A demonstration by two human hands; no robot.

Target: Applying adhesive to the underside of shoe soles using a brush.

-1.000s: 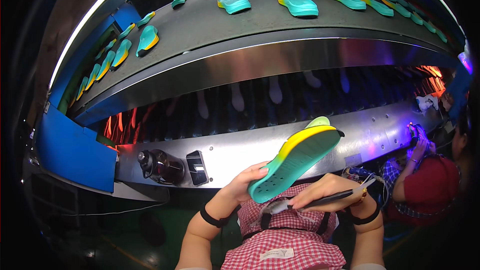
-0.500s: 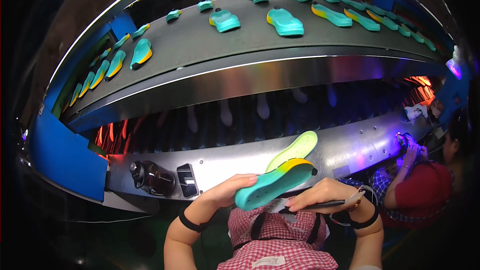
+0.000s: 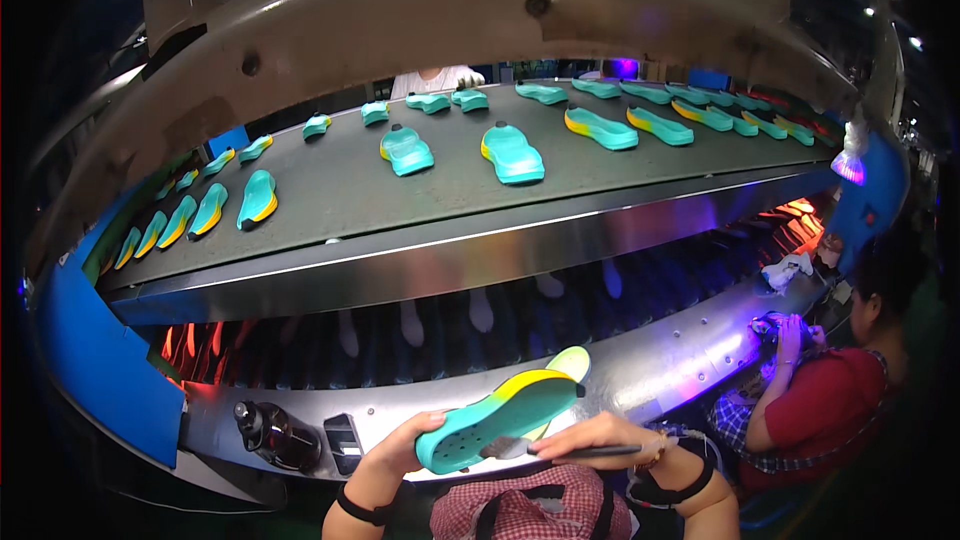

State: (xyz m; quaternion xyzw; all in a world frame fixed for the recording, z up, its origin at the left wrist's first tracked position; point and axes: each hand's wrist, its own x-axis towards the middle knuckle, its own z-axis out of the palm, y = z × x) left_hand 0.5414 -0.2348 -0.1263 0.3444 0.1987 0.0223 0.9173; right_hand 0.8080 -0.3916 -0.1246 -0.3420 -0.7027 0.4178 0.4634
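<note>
A teal shoe sole with a yellow edge is gripped at its near left end by my left hand. It slants up to the right, its hollow, hole-dotted face toward me. My right hand is closed round a dark-handled flat brush. The brush's bristles lie against the hollow face of the sole, close to the holes. Behind the sole, a lime-yellow insole rests on the metal ledge, partly hidden by the sole.
Rows of teal and yellow soles lie on the dark conveyor belt. On the ledge at left stand a dark bottle and a small black tray. A co-worker in a red top sits at right. Heater glow shows under the belt.
The brush has moved from below the sole up onto its face. The sole has turned to show more of its hollow side. My view has tilted upward.
</note>
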